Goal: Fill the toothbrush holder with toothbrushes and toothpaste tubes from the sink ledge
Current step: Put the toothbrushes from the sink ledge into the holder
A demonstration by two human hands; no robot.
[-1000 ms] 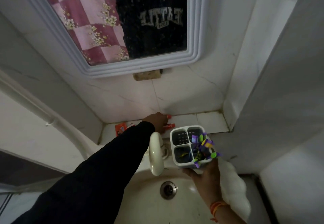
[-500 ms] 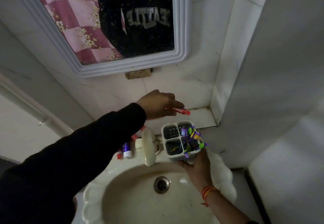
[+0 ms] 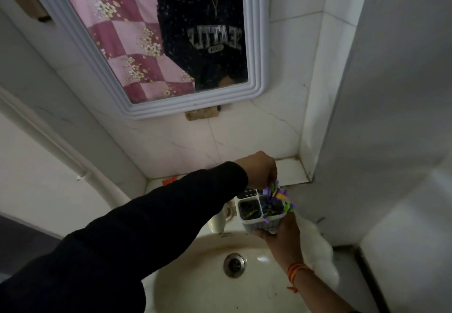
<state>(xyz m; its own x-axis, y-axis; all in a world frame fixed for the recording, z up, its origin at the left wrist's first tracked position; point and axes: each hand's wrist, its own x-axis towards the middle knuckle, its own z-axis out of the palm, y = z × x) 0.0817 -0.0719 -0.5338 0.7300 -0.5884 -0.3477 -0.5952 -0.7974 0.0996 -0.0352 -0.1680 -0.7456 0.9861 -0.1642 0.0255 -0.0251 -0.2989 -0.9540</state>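
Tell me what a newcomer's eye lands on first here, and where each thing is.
First, the white four-compartment plastic toothbrush holder bristling with purple and green toothbrushes, held by the right hand over the cream ceramic sink. The black-sleeved left hand hovers above it, and the white-framed wall mirror fills the upper centre.

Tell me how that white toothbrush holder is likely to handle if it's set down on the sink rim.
The toothbrush holder probably feels light: the right hand supports it alone from below. It may be top-heavy, since the toothbrushes cluster in one compartment and stick out above the rim. Its walls look like rigid plastic, so it should not flex.
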